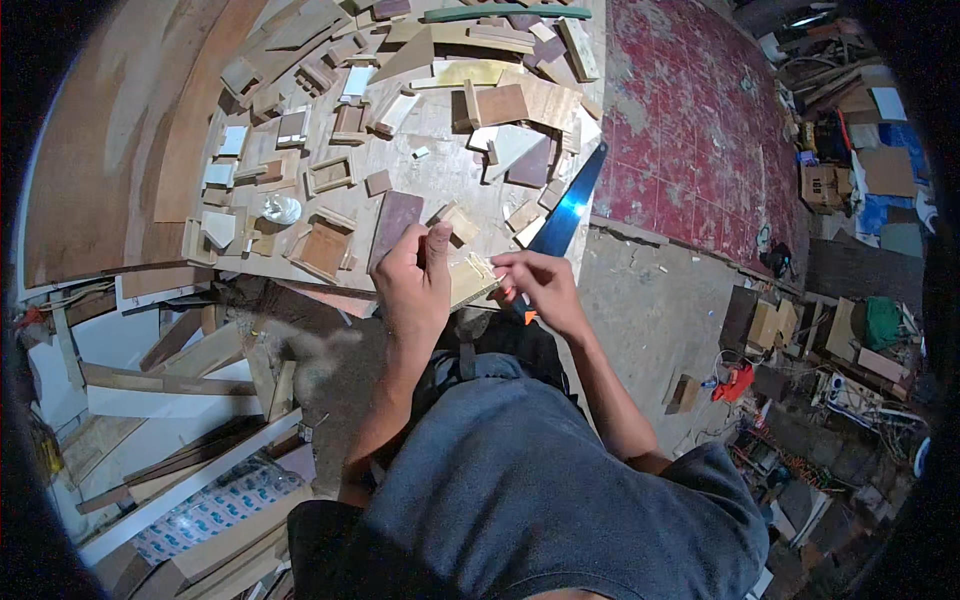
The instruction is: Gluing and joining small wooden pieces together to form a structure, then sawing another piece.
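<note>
Handling notes, small pale wood piece point(466, 284). It sits at the near edge of the desk point(375, 168), directly in front of me, between my two hands. I judge it light and stiff, dry rather than slippery, easily managed with one hand. The thin pale strips point(481, 266) at its far right corner look like the weak part; I expect them to snap or lift under a sideways push. Best hold, in my estimate: the plain left part of the body, gripped across its long edges, keeping pressure off the strips.

Position relative to fingers: the piece's left end meets my left palm. My left fingers point(437, 248) are curled, thumb raised; their undersides are hidden, so I cannot tell whether they clamp the wood. My right fingers point(524, 267) are drawn narrow at its right side, tips close beside the strips; whether anything is pinched between them I cannot tell.

Nearby: a reddish-brown panel point(398, 219) just beyond my left fingers; a saw blade point(567, 214) on the far side of my right.
</note>
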The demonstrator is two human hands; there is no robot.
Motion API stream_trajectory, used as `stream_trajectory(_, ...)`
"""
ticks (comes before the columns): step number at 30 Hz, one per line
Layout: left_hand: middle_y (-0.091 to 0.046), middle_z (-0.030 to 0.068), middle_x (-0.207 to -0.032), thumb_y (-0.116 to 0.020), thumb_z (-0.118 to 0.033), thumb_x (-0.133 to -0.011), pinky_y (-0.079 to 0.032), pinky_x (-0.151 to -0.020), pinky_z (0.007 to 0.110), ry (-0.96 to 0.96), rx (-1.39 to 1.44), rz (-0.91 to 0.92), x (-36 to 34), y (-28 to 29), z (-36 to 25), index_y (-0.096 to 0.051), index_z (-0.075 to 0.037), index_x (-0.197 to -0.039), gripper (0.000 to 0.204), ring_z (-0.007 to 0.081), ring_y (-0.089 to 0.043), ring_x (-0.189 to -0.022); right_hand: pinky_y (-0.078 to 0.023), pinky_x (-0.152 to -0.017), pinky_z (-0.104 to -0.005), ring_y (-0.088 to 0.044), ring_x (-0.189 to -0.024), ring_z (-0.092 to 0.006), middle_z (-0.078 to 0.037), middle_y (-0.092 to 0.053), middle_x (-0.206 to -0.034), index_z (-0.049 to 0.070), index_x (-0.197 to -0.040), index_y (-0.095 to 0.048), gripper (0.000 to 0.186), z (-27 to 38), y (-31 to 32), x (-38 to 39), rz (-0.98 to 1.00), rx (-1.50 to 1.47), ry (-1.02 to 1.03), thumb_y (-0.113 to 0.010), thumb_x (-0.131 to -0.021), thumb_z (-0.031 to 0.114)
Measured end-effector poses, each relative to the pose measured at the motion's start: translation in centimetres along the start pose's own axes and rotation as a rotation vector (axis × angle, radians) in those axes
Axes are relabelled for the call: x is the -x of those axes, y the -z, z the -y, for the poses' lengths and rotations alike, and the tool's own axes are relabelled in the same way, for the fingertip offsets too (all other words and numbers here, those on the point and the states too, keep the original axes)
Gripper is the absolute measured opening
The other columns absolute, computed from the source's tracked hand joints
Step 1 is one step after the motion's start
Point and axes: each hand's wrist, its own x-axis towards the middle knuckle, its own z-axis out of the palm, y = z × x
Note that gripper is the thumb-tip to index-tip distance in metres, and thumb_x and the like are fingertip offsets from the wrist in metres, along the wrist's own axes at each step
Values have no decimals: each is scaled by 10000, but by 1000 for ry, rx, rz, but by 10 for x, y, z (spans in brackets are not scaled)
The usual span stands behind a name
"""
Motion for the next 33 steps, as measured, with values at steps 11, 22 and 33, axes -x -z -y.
stream_trajectory(11, -556, 148, -602, -549, -391, -1000, -427, -544, 373, -306, -104, -40, 31, -32, -18, -631, 20, -763, 481, 338, -579, -554, -449, -550, -238, -571, -604, -68, -3, -627, -678, -25, -860, -693, 237, 49, 1, 35, 7, 165, 67, -681, -949, 194)
stream_trajectory(22, -480, 87, -505, -794, -275, -825, -325, -419, 368, -586, -152, -81, 39, -61, -5, -503, -46, -545, 465, 253, -483, -438, -453, -525, -238, -551, -566, -71, 15, -585, -671, 24, -766, -646, 278, 33, 32, 45, 108, -161, -88, -669, -959, 223)
stream_trajectory(33, -493, 96, -504, -805, -185, -807, -326, -420, 368, -580, -96, -92, 52, -71, -2, -528, -32, -549, 408, 251, -492, -432, -542, -558, -257, -512, -541, -62, 3, -565, -675, 24, -753, -651, 289, 17, 42, 51, 159, -271, -122, -658, -967, 218)
